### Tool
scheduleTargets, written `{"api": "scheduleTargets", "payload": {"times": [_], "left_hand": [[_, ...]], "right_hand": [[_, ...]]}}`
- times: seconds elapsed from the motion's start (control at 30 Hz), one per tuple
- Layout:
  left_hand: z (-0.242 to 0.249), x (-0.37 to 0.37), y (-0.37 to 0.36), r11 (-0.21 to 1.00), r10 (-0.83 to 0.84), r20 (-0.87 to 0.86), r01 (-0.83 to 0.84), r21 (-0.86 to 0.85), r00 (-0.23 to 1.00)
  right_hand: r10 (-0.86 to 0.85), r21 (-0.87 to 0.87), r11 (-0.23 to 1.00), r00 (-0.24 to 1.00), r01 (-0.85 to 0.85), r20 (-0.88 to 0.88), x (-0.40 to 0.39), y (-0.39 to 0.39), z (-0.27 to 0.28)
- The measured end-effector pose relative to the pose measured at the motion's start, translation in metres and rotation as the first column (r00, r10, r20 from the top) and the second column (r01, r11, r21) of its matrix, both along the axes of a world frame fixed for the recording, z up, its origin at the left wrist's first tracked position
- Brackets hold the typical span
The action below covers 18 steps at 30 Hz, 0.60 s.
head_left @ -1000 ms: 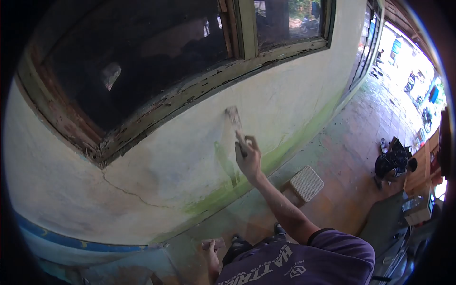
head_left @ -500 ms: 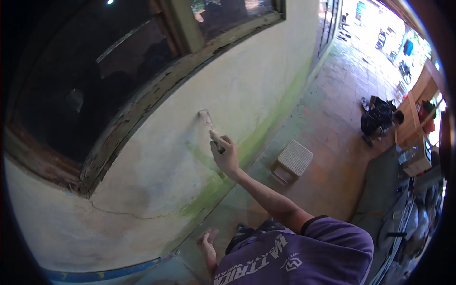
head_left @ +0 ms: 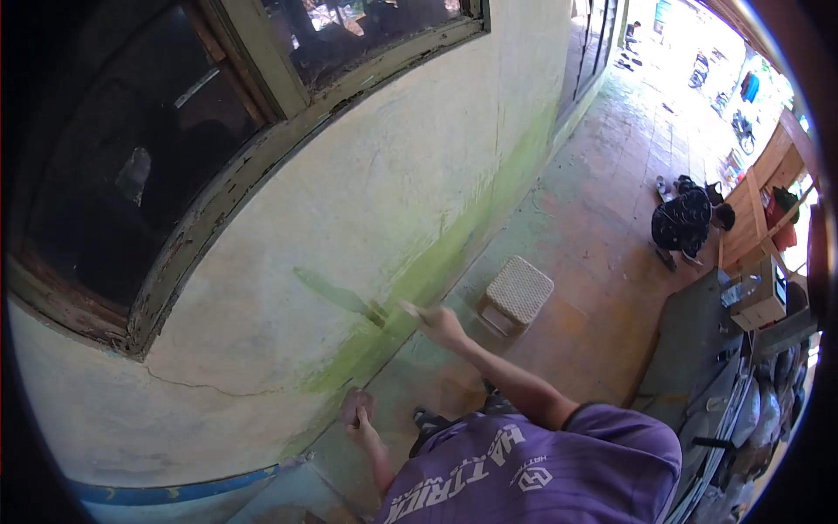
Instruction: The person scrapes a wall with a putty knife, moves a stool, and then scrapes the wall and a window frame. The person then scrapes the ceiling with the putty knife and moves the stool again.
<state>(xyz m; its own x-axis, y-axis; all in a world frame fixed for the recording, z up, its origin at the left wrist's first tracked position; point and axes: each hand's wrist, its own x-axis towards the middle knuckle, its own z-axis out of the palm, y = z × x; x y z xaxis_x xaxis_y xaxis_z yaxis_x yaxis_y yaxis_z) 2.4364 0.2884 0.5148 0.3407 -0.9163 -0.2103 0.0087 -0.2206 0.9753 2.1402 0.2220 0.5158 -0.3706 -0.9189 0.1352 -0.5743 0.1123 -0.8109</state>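
Observation:
My right hand (head_left: 443, 327) is closed round the handle of a putty knife (head_left: 408, 308), whose pale end points left toward the lower wall. Behind it, the off-white wall (head_left: 288, 244) shows a bare green streak (head_left: 332, 293) with a dark spot at its end, and a green band along its foot. Low by the wall's base, my left hand (head_left: 360, 426) grips a flat brownish-grey piece (head_left: 356, 405); its exact kind is unclear. A crack (head_left: 205, 385) runs across the wall below the window corner.
A weathered window frame (head_left: 297, 105) spans the upper left. On the tiled floor, a woven-top stool (head_left: 519, 290) stands close to my right forearm. Farther off, a person (head_left: 683, 218) bends down beside wooden boards (head_left: 768, 183). A cardboard box (head_left: 761, 297) and bags line the right side.
My right hand has brought the putty knife down from the middle of the wall toward its green foot. My left hand has risen a little with the brownish piece. The view has shifted slightly.

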Motion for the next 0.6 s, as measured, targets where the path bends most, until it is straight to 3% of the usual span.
{"api": "scheduleTargets", "payload": {"times": [0.03, 0.07, 0.1, 0.2, 0.3, 0.37, 0.43, 0.5, 0.57, 0.6], "left_hand": [[0.006, -0.012, -0.001, 0.999, 0.03, 0.029, -0.031, 0.016, 0.999], [0.008, -0.022, 0.002, 0.997, 0.064, 0.057, -0.066, 0.037, 0.996], [0.003, -0.029, 0.003, 0.997, 0.066, 0.048, -0.068, 0.047, 0.997], [0.001, -0.057, -0.005, 0.991, 0.067, 0.006, -0.067, 0.116, 0.998], [-0.006, -0.094, -0.026, 0.996, 0.01, -0.144, 0.003, 0.087, 0.989], [0.003, -0.127, -0.047, 0.998, -0.064, -0.186, 0.058, -0.037, 0.98], [0.023, -0.161, -0.079, 0.962, -0.121, -0.009, 0.115, -0.249, 0.993], [0.1, -0.207, -0.105, 0.834, -0.15, 0.153, 0.208, -0.511, 0.977], [0.134, -0.232, -0.151, 0.633, 0.111, 0.378, 0.228, -0.74, 0.919], [0.168, -0.25, -0.16, 0.595, 0.202, 0.421, 0.23, -0.77, 0.884]], "right_hand": [[-0.047, 0.007, 0.999, 0.995, 0.046, 0.094, -0.008, 0.031, -0.038], [-0.105, 0.166, 0.984, 0.963, 0.065, 0.248, -0.019, 0.064, -0.062], [-0.12, 0.253, 0.967, 0.948, 0.043, 0.294, -0.031, 0.095, -0.065], [-0.195, 0.271, 0.954, 0.951, 0.127, 0.242, -0.075, 0.168, -0.098], [-0.301, 0.322, 0.923, 0.919, 0.213, 0.256, -0.131, 0.211, -0.121], [-0.366, 0.329, 0.904, 0.893, 0.274, 0.261, -0.171, 0.22, -0.124], [-0.411, 0.287, 0.896, 0.878, 0.339, 0.247, -0.207, 0.22, -0.128], [-0.386, 0.235, 0.913, 0.893, 0.333, 0.232, -0.242, 0.209, -0.129], [-0.363, 0.191, 0.926, 0.906, 0.325, 0.218, -0.27, 0.195, -0.123], [-0.343, 0.16, 0.936, 0.915, 0.313, 0.214, -0.278, 0.186, -0.105]]}}
